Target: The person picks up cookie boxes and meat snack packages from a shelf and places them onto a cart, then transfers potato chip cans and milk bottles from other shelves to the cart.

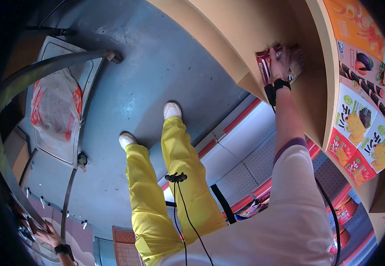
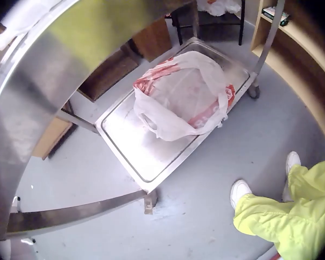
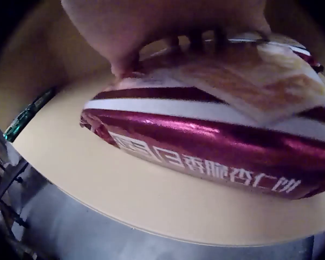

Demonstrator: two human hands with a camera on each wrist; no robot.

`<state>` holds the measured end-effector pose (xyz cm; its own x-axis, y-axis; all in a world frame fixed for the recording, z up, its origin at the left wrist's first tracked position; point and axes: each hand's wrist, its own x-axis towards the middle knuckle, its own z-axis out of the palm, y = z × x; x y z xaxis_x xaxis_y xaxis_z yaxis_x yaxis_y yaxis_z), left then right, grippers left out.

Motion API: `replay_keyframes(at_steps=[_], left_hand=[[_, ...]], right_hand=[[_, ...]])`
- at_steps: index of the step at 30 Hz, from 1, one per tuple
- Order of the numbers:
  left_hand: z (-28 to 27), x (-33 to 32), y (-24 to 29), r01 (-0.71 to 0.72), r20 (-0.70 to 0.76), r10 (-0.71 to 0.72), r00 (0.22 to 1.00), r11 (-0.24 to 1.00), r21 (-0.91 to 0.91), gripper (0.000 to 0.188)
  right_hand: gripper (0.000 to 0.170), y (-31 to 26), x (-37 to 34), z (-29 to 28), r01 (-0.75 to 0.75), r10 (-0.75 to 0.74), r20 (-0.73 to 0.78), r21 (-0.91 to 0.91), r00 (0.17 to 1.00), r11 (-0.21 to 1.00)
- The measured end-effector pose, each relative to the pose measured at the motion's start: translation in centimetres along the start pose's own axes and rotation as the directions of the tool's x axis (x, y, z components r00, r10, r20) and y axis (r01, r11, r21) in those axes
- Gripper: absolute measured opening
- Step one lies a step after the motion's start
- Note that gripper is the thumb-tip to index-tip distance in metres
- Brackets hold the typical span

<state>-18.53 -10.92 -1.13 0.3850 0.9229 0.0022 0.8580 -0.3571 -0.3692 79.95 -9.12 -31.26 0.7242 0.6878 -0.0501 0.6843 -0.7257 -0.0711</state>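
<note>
In the head view my right hand [image 1: 279,66] reaches onto a light wooden shelf [image 1: 310,95] and grips a maroon packet of almond biscuits [image 1: 263,66]. The right wrist view shows the fingers over the top of this shiny biscuit packet [image 3: 206,130], which has white bands, a biscuit picture and white lettering. It lies close over the shelf board [image 3: 124,187]. Far to the other side, my left hand [image 1: 47,235] is at the rail of a metal cart [image 1: 46,66]; I cannot tell whether its fingers curl round it. The left wrist view does not show that hand.
A white and red plastic bag [image 2: 179,97] sits on the cart's lower tray [image 2: 130,146]. Snack posters [image 1: 356,115] cover the shelf front at the right. Behind me are pegboard shelves [image 1: 245,173] with red edges. A green packet [image 3: 30,114] lies at the shelf's far end.
</note>
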Motion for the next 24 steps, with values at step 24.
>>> replay_keyframes(at_steps=[24], left_hand=[[0.6,-1.0,-1.7,0.048,-0.003,-0.048,0.999,0.998,0.046,0.057]], right_hand=[[0.097,8.9,-4.8,-1.4,0.003,-0.004,0.061,0.016,0.998,1.000]])
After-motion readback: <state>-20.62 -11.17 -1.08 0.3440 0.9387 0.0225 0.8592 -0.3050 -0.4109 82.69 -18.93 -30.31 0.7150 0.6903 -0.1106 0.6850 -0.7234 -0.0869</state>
